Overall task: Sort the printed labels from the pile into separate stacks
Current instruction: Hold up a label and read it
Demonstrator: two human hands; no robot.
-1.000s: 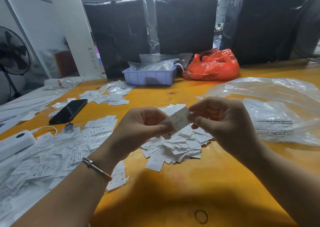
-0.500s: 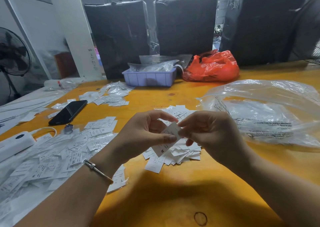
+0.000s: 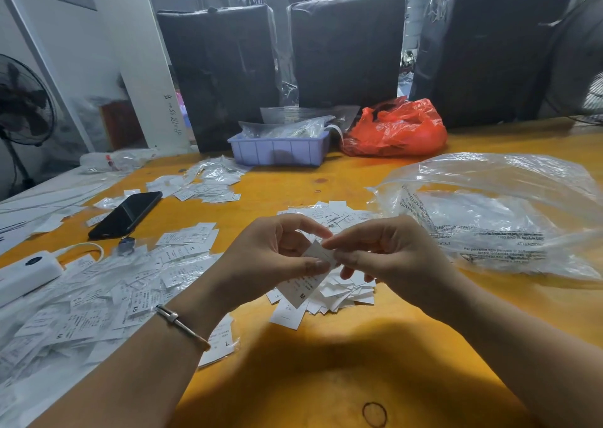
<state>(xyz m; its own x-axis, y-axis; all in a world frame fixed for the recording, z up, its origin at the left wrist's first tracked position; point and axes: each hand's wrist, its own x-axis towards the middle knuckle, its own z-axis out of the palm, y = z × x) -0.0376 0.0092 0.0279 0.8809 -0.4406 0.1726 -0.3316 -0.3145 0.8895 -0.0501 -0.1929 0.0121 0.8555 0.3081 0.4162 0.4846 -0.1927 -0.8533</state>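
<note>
A white printed label (image 3: 301, 287) marked "M" hangs between my two hands above the central pile of labels (image 3: 339, 292) on the yellow table (image 3: 326, 378). My left hand (image 3: 267, 261) pinches the label between thumb and fingers. My right hand (image 3: 388, 253) pinches its upper edge with the fingertips. More labels lie in spread stacks at the left (image 3: 98, 303), and another group sits farther back (image 3: 208, 186). Part of the central pile is hidden behind my hands.
A black phone (image 3: 125, 214) and a white power bank (image 3: 26, 274) lie at the left. A large clear plastic bag (image 3: 496, 212) fills the right side. A lilac tray (image 3: 280, 150) and a red bag (image 3: 396, 130) stand at the back, before black wrapped bundles.
Both hands have come lower and closer to the pile. The label, held up flat a second ago, now hangs downward from my fingers with its "M" end at the bottom.
</note>
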